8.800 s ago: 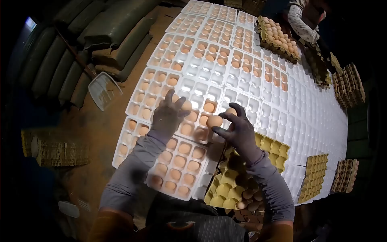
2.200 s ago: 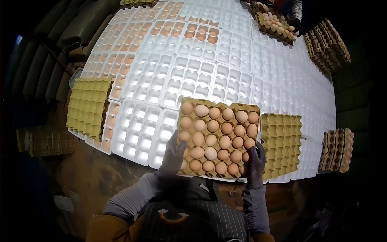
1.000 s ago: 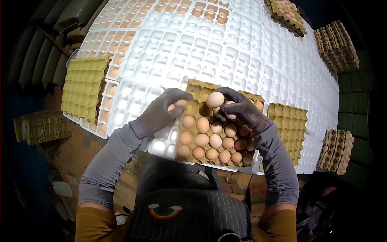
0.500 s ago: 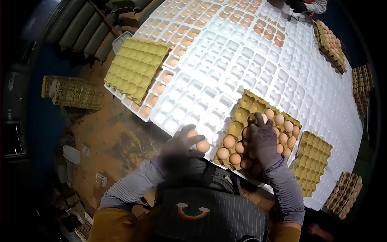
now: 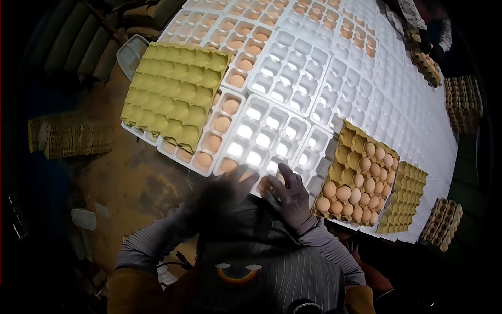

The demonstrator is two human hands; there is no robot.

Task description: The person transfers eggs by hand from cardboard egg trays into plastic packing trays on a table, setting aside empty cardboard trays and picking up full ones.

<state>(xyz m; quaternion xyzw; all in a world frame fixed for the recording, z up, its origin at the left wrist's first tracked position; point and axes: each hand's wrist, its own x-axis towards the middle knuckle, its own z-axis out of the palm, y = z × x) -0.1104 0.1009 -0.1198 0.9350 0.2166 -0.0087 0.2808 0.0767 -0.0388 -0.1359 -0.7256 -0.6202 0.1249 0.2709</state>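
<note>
My left hand (image 5: pixel 222 191), in a grey glove, is smeared by motion at the front edge of a white plastic egg tray (image 5: pixel 269 128). An egg (image 5: pixel 228 166) sits in a corner cell just ahead of its fingers. Another egg partly shows by the fingertips; whether they grip it is unclear. Over the same tray's front cells, my gloved right hand (image 5: pixel 294 201) curls its fingers around a brown egg (image 5: pixel 265 184), with a paler egg (image 5: pixel 281 178) against the fingers. To its right, a pulp egg carton (image 5: pixel 351 140) holds many brown eggs and has bare cups at its far left.
An upturned yellow pulp carton (image 5: pixel 175 97) covers part of an egg-filled tray at left. Another pulp carton (image 5: pixel 405 196) lies at right, with stacked cartons (image 5: pixel 443 224) beyond the edge. Another person's sleeve (image 5: pixel 413 13) shows at far right. White trays cover the table.
My right hand has left the pulp carton and moved left to the white tray with eggs. An egg now sits in the tray's corner cell near my left hand. The view has shifted.
</note>
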